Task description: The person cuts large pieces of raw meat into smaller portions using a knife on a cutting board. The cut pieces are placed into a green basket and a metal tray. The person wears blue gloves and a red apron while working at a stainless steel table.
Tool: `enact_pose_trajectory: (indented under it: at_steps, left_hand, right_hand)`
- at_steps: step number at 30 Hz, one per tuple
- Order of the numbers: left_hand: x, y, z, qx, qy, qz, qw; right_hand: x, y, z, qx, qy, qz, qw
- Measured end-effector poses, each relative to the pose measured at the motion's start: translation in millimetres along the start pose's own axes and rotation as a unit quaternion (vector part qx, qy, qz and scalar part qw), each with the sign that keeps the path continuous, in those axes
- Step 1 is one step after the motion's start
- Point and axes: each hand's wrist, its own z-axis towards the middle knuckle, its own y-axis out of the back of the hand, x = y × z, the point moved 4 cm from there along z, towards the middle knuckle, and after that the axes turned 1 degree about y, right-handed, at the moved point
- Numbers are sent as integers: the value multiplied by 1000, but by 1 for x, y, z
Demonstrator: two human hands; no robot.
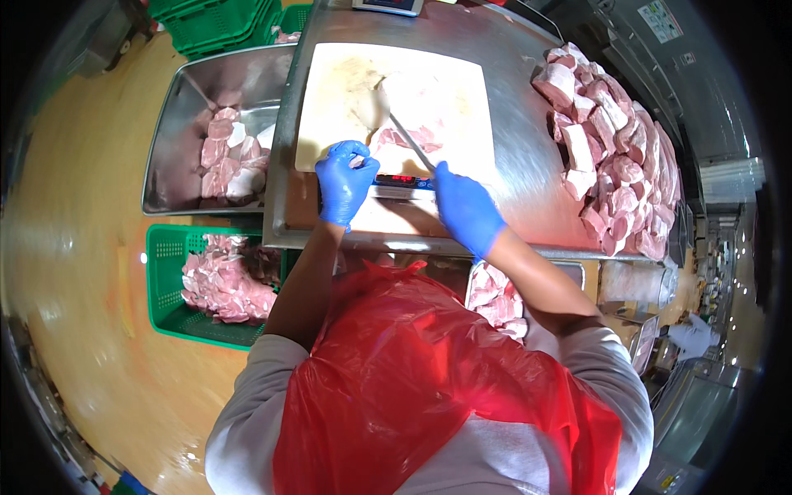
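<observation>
Where one board [330, 99] lies, the right hand [469, 208] holds one knife [410, 143] — slantwise.

Metal table [520, 177]: raw meat heap [627, 172] at right, pale cutting board [466, 99] left, scale [388, 7] at far edge.

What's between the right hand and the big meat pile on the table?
The head view shows only bare steel table between the right hand and the meat pile.

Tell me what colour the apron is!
The apron is red, seen best in the head view.
</observation>
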Motion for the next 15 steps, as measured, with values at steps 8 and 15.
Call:
enact_pose_trajectory:
  at_steps: [8, 15]
  left_hand:
    - [-5, 23, 20, -12, 7, 74, 997]
    - [73, 216, -26, 143, 227, 171, 948]
  right_hand:
    - [-10, -21, 22, 115, -82, -63, 988]
    - [-85, 13, -101, 36, -95, -30, 994]
